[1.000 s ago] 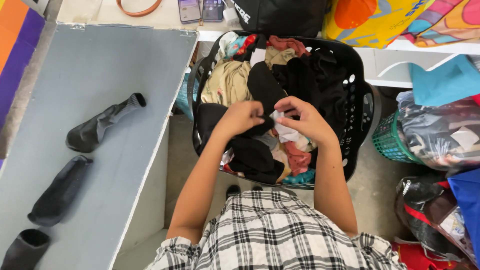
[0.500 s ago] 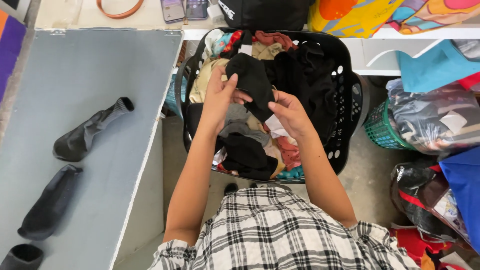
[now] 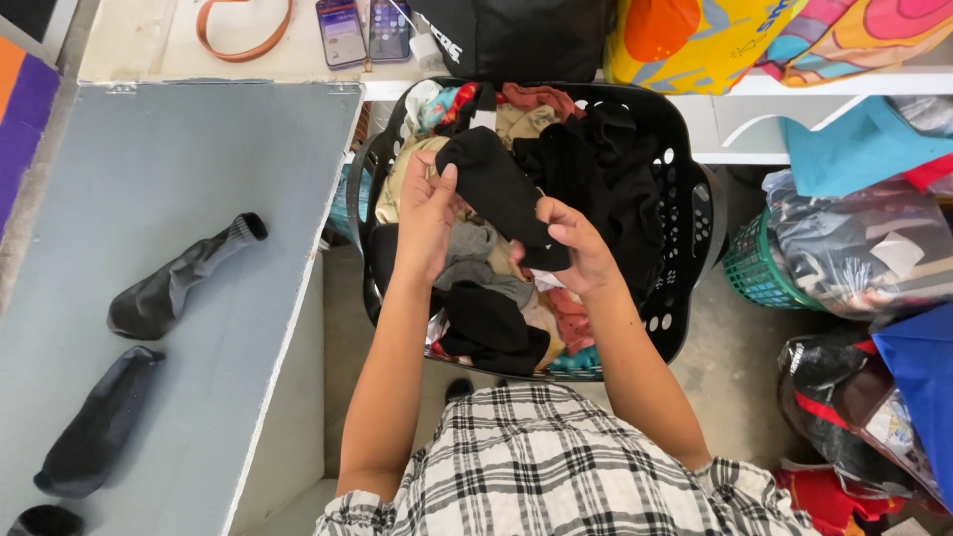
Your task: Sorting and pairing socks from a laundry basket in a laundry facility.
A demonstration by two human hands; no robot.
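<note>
Both my hands hold a black sock [image 3: 496,189] stretched over a black laundry basket [image 3: 692,213] full of mixed clothes. My left hand [image 3: 427,213] grips the sock's upper end, thumb on top. My right hand [image 3: 576,248] pinches its lower end near the basket's middle. Dark, red, beige and grey garments lie under the sock inside the basket.
A grey table [image 3: 169,149] at the left carries a dark grey sock [image 3: 179,278], another dark sock [image 3: 99,422] and a third at the corner [image 3: 45,520]. Two phones [image 3: 362,30] and a black bag [image 3: 516,35] sit on the shelf behind. A green basket [image 3: 759,273] and bags crowd the right.
My hands rose out of the clothes pile, lifting a black sock and spreading it between them. The view shifted slightly downward.
</note>
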